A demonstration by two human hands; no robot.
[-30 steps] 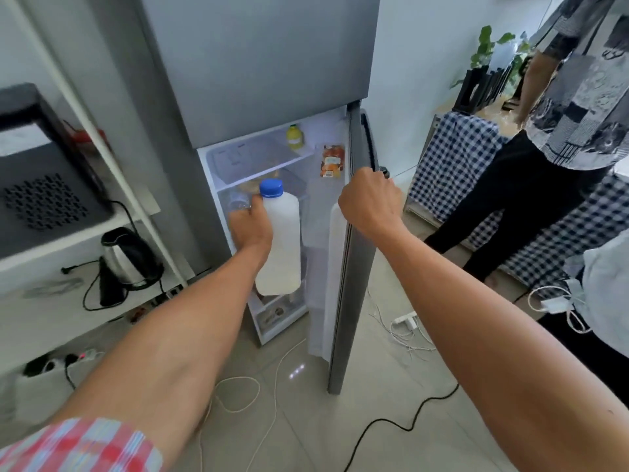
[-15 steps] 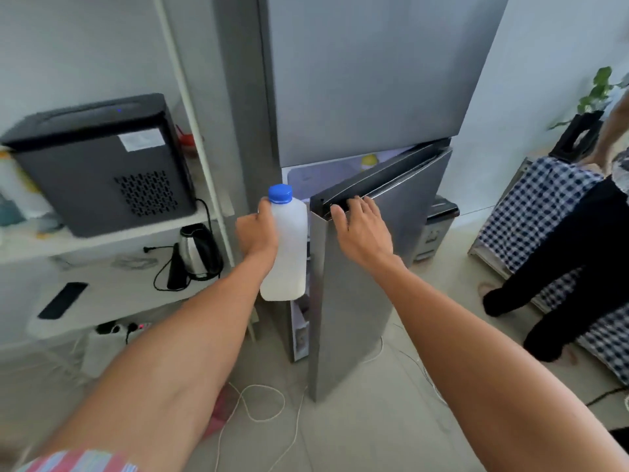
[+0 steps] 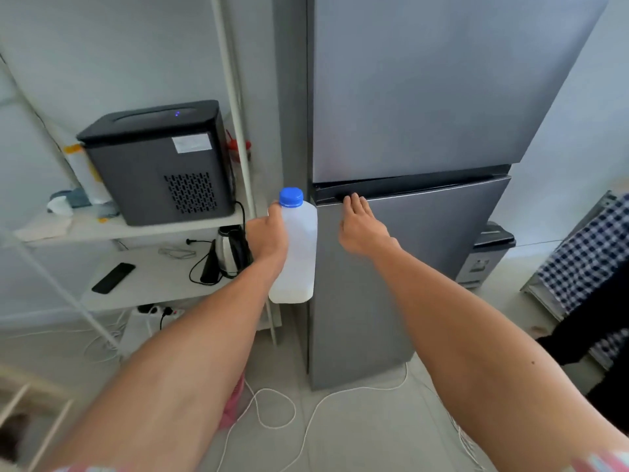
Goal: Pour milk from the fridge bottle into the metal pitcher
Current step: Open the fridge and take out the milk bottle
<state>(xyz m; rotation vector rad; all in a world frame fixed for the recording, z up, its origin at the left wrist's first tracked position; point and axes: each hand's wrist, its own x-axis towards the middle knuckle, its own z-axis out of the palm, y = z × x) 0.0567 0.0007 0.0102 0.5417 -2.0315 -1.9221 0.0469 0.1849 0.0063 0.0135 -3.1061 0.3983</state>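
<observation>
So, only the head view to go on, looking down past both forearms at the fridge [image 3: 425,97]. The left hand [image 3: 267,238] has its fingers wrapped round the milk bottle [image 3: 299,250], gripping it on the side facing away from the fridge. That bottle is white plastic with a blue cap [image 3: 291,197], held upright in the air, right beside the left edge of the lower fridge door [image 3: 408,267]. Can't tell whether it actually touches the door or just sits in front of it. How full it is can't be read through the plastic either.

The right hand [image 3: 360,226] is flat and relaxed, fingers straight and lying close together, with the fingertips [image 3: 354,201] at the dark handle groove along the top of the lower door. It isn't curled round anything. The door looks flush with the fridge body.

Off to the left is a white shelf unit [image 3: 136,229] with a black boxy appliance [image 3: 156,161] on the upper shelf and a small blue light on its top. One shelf down sit an electric kettle [image 3: 229,250] with its black cord, and a dark remote-like thing [image 3: 113,278] further left. White cables [image 3: 272,413] loop over the tiled floor below the fridge. A blue-and-white checked cloth [image 3: 589,253] shows at the right edge, and a grey bin-like box [image 3: 490,253] stands just beside the fridge on that side.
</observation>
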